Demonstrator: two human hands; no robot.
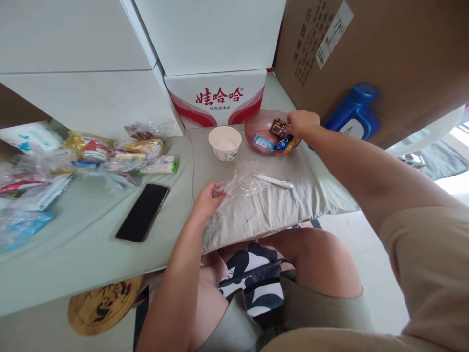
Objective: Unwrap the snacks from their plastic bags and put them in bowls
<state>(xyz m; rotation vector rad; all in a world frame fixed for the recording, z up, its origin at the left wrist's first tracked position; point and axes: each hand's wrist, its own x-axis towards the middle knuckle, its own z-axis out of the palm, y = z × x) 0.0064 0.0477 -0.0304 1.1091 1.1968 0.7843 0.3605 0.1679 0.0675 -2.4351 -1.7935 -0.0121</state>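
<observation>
My right hand [303,123] is at the right rim of a see-through pink bowl [252,128], its fingers closed on a small dark brown snack packet [278,127]. Inside the bowl lie a light blue packet [264,142] and a dark blue packet [283,143]. Near the table's front edge, my left hand [209,201] pinches a crumpled clear plastic bag [240,183]. Against the bag's right side rests a white pen-like stick [277,182], whose kind I cannot make out. A white paper bowl [224,143] stands left of the pink bowl.
A black phone [142,212] lies on the cloth at left. Beyond it are piled snack packets and wrappers [98,151] and another paper bowl [31,137]. White and red cartons [220,100] close off the back. A brown box [351,54] and blue bottle [353,112] stand right.
</observation>
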